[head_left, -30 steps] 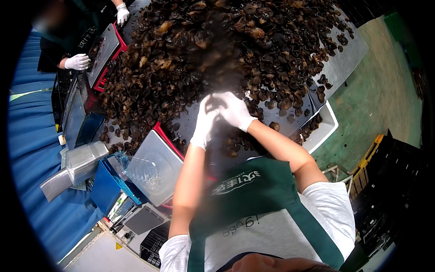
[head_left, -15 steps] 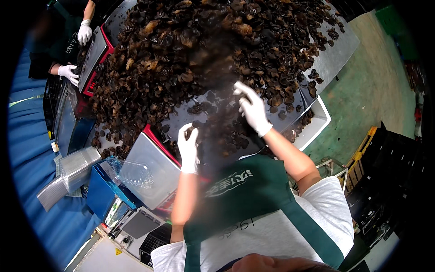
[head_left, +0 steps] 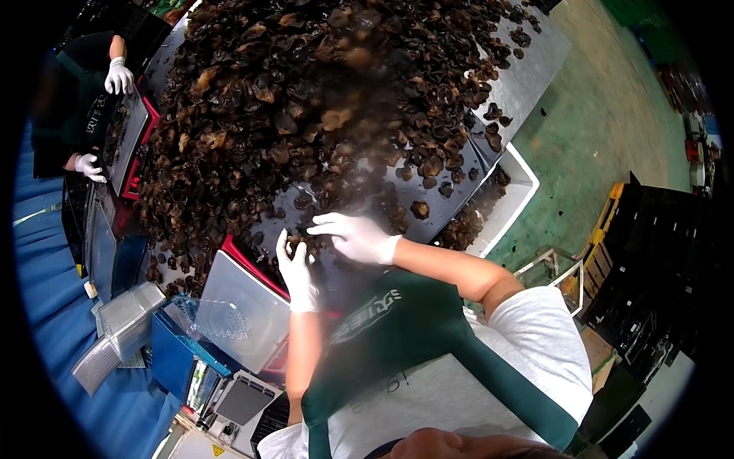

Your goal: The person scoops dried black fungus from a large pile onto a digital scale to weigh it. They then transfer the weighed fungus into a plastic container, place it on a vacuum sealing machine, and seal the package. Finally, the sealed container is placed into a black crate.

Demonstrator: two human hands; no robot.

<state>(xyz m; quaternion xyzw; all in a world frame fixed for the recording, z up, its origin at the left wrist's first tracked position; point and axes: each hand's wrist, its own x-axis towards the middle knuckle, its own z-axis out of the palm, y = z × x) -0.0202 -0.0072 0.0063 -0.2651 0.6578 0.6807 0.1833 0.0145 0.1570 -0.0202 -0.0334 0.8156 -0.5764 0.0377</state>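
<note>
A large heap of dark brown wood ear mushrooms covers most of the grey table. My left hand, in a white glove, is at the heap's near edge beside a red-rimmed scale. Its thumb and finger curl around a dark piece that looks like a wood ear mushroom. Just to the right, my gloved right hand reaches across with stretched fingers pointing left, over loose pieces near the left fingertips. A blurred smear down the middle of the picture hides detail there.
The scale with the pale platform stands left of me, with clear plastic trays and a blue box beyond. A white bin with mushrooms is at right. At far left a co-worker's gloved hands are by another scale.
My right hand has swung left and nearer to me, from over the heap's edge to beside my left hand. My left hand has shifted slightly left and nearer. The view has turned a little.
</note>
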